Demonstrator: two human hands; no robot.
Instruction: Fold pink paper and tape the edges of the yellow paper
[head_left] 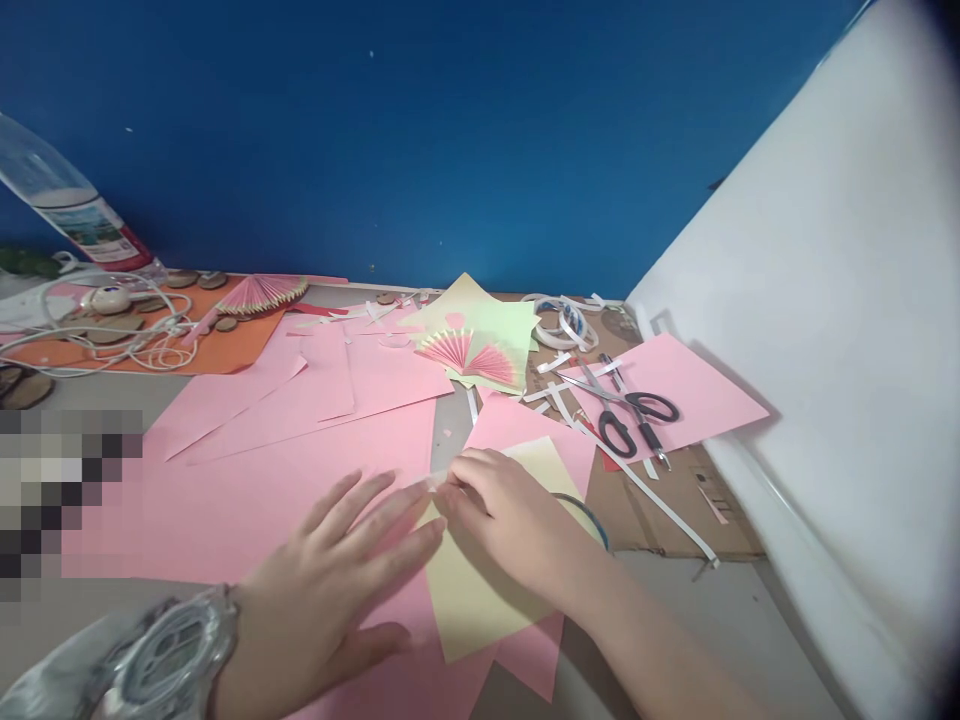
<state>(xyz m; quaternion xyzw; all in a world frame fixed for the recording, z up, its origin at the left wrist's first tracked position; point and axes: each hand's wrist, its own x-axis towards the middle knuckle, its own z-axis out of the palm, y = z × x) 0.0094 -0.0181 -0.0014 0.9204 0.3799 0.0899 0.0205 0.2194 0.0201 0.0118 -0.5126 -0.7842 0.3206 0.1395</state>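
My left hand (337,580) lies flat with fingers spread on a large pink paper sheet (247,500), fingertips reaching a pale yellow sheet (472,600). I wear a grey wristwatch (172,650) on that wrist. My right hand (502,520) rests on the yellow sheet, its fingers bent and pinched at a small clear strip, perhaps tape, at the sheet's upper corner (442,482). Both hands meet at that corner.
Black-handled scissors (634,420) lie on a pink sheet at right, by white paper strips and tape rolls (562,325). A folded pink fan on green paper (472,355) sits mid-table. At left: another fan (259,293), white cable (112,335), bottle (67,210). A white panel (825,350) borders the right.
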